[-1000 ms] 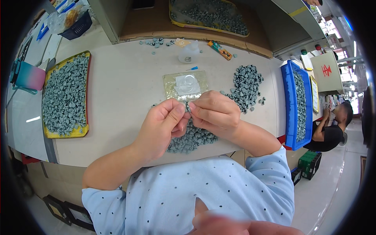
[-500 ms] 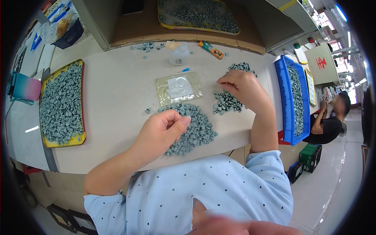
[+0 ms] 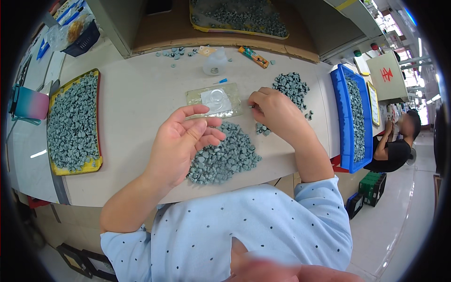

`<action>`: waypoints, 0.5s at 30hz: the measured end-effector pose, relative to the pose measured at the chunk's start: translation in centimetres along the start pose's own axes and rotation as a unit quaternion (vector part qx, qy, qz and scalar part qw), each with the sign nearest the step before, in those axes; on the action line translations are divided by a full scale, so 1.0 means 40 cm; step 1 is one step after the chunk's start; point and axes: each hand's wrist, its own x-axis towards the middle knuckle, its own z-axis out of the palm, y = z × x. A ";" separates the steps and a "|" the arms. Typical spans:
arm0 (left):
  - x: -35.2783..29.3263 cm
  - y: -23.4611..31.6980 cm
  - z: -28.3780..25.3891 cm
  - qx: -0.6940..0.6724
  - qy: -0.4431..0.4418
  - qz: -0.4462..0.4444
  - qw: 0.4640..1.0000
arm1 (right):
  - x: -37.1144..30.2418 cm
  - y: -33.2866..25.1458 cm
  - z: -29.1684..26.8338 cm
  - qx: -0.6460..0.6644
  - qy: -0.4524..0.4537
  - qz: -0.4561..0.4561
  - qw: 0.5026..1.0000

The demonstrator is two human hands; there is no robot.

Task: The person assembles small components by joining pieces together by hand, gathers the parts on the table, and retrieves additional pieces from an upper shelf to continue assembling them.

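My left hand [image 3: 181, 138] hovers over the left part of a heap of small grey-green stone-like pieces [image 3: 230, 157], its fingers apart and nothing visible in them. My right hand [image 3: 277, 113] is closed in a pinch on a small dark-edged piece [image 3: 252, 106], just right of a clear yellowish pad [image 3: 195, 96]. On the pad lies a white sheet with a clear round dish [image 3: 217, 100]. Beyond my right hand is a group of dark-sided pieces [image 3: 292, 87]; a few more show below the hand, partly hidden.
Piece-filled trays stand around me: a yellow one [image 3: 97, 165] left, a blue one [image 3: 345, 117] right, another [image 3: 235, 34] on the back shelf. Behind the pad are a blue-hubbed needle [image 3: 221, 81], a translucent bottle [image 3: 215, 63] and an orange-green tube [image 3: 253, 57]. Someone sits far right.
My left hand has moved up and its fingers have spread. My right hand has come left and nearer, toward the pad, uncovering the far group of pieces.
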 end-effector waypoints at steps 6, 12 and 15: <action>-0.006 0.013 -0.041 0.101 -0.041 -0.044 0.993 | 0.001 -0.047 0.008 0.144 0.056 0.029 0.988; -0.012 -0.021 -0.028 0.145 -0.053 -0.053 0.987 | -0.003 -0.102 0.018 0.245 0.114 -0.146 0.952; -0.013 -0.031 -0.026 0.150 -0.086 -0.044 0.984 | 0.000 -0.100 0.033 0.191 0.165 -0.277 0.927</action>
